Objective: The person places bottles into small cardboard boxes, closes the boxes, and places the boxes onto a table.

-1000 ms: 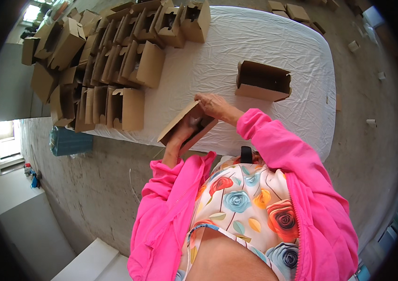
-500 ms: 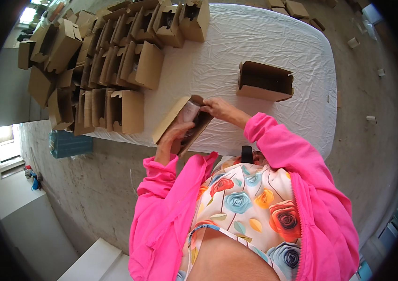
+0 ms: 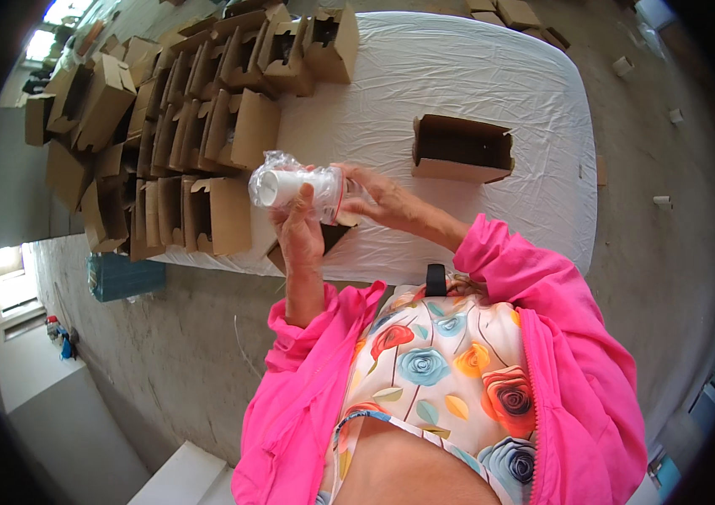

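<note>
A white cylinder (image 3: 280, 188) in a clear plastic bag with a red strip is held up between both hands. My left hand (image 3: 300, 240) grips it from below, its thumb pressed along the white surface. At the bag's right end, my right hand (image 3: 378, 195) has its fingers closed around the plastic. Beneath them is a small brown cardboard box (image 3: 338, 241), mostly hidden by my hands and left forearm; only a dark opening and an edge show.
An open cardboard box (image 3: 462, 169) stands to the right on the white-covered table (image 3: 534, 219). Rows of open cardboard boxes (image 3: 231, 206) crowd the table's left side. A blue-green bin (image 3: 126, 278) sits on the floor at the left, and more cartons (image 3: 519, 13) lie beyond the far edge.
The wrapped cylinder has come out of the tilted cardboard box and is raised to the left. My left hand has turned upward around it; my right hand has moved from the box edge to the bag.
</note>
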### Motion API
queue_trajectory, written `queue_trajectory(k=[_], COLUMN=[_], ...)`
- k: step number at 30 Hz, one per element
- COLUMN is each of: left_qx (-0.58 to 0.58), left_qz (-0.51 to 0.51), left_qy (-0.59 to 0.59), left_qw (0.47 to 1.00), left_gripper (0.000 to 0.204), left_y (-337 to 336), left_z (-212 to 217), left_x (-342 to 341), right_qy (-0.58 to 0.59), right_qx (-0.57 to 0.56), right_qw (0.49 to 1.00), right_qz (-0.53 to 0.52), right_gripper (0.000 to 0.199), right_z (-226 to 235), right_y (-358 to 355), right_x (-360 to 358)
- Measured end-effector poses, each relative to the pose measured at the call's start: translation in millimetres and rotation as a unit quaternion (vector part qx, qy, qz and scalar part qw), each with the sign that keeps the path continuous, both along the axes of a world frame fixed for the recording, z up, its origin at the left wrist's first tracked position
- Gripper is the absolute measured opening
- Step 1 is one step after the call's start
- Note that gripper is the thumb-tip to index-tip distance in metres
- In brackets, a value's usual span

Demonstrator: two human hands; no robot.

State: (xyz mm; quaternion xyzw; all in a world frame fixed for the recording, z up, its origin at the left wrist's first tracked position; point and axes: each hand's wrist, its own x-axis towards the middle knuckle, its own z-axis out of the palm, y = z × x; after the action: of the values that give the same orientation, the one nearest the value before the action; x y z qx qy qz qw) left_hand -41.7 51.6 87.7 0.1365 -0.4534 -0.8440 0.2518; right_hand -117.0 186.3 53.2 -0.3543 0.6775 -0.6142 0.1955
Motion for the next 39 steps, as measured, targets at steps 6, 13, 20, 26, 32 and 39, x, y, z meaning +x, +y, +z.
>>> queue_trajectory(k=[6,13,20,26,32,39], left_qx=[0.122,-0.287,-0.417,-0.558,-0.784,-0.573], left_qz=[-0.154,-0.091,-0.147,0.03,-0.08,-0.14], left_qy=[0.079,-0.245,-0.293,-0.111,-0.03,-0.001], left_qw=[0.977,0.922,0.848,0.822,0.615,0.807], left_gripper=[0.052,0.054,0.028,0.042,0.04,0.053], left_y=[62,97,103,118,129,133], left_z=[5,-107,-134,-92,-74,-94], left_x=[-49,-101,-126,-110,-110,-124], right_qy=[0.039,0.104,0.078,0.011,0.004,0.067], right_qx=[0.042,0.147,0.455,0.481,0.379,0.371], right_qw=[0.993,0.971,0.884,0.875,0.923,0.923], right_qz=[-0.102,-0.156,-0.07,0.049,-0.064,-0.073], right_gripper=[0.044,0.049,0.045,0.045,0.061,0.056], right_z=[8,-6,-26,-41,-39,-23], right_y=[71,163,180,180,182,189], right_x=[-20,-76,-107,-134,-109,-101])
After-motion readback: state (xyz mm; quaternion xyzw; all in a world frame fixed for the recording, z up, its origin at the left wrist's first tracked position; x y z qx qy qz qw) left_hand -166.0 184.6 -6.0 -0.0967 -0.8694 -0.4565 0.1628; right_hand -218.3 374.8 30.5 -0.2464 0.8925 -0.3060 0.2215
